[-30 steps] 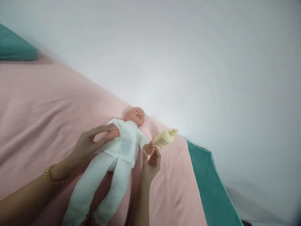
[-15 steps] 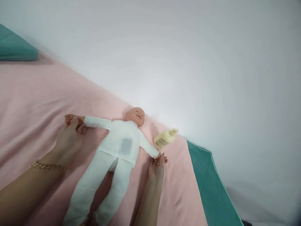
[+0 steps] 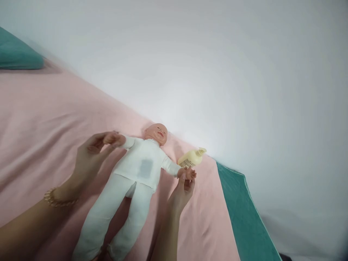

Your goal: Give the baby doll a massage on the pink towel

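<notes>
A baby doll point(image 3: 137, 157) with a bald head and a white cloth body lies on its back, its legs toward me. My left hand point(image 3: 94, 150), a beaded bracelet point(image 3: 58, 197) at its wrist, is closed around the doll's hand on the left side, raised off the sheet. On the other side, my right hand point(image 3: 185, 188) grips the doll's other hand between thumb and fingers. Just behind that doll hand is a pale yellow pump bottle point(image 3: 192, 157) with dark print, its lower part partly hidden.
A pink sheet point(image 3: 49, 112) lies under the doll, with creases at the left. A white wall point(image 3: 190, 72) rises behind. Green padding point(image 3: 239, 195) shows beyond the sheet at the right, and a green cushion point(image 3: 20, 52) is at the far left.
My left hand has lifted the doll's arm and brought it inward, to the right. My right hand has raised the other doll arm slightly. The bottle has not moved.
</notes>
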### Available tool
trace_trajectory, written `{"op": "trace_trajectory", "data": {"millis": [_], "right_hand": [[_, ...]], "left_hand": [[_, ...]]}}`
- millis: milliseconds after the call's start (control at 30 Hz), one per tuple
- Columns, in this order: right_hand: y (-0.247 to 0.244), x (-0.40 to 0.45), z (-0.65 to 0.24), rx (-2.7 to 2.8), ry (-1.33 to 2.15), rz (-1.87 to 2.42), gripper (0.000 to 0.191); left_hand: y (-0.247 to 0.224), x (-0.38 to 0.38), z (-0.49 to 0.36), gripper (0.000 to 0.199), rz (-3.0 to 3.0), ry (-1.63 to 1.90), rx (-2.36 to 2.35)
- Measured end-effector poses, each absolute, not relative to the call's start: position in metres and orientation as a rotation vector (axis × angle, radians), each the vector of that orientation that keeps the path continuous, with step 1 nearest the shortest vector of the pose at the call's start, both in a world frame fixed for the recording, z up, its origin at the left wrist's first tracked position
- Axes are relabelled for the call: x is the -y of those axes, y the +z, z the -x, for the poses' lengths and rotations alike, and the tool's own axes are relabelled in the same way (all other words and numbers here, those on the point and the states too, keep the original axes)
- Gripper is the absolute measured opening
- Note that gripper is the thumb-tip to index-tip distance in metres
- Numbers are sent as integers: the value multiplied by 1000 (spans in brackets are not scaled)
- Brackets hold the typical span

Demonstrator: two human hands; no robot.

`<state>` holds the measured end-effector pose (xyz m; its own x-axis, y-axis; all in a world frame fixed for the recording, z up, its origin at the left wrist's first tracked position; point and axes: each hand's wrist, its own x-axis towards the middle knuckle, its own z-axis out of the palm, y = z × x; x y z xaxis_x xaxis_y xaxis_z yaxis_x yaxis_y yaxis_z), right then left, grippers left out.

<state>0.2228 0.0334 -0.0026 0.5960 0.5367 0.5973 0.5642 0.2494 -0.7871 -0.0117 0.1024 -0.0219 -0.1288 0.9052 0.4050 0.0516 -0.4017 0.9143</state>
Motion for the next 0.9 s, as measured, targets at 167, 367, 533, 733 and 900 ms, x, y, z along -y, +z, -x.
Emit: {"op": "trace_trajectory", "data": {"millis": [167, 367, 533, 733, 900], "right_hand": [[-12, 4, -210, 1066, 79, 1347, 37], [-18, -6, -204, 1670, -116, 1253, 40], [-16, -5, -207, 1741, -183, 1251, 44], [-17, -7, -207, 1773, -209, 1224, 48], [-13, 1, -208, 1441, 73, 1339, 27]], "left_hand": [[-16, -89, -8, 19, -2026, 1521, -826], [-36, -99, -12, 27, -2425, 1355, -614], [-35, -100, -13, 28, -2431, 1342, -542], [-37, -102, -12, 28, -2431, 1341, -507], [-23, -100, -2, 19, -2041, 1420, -688]]}}
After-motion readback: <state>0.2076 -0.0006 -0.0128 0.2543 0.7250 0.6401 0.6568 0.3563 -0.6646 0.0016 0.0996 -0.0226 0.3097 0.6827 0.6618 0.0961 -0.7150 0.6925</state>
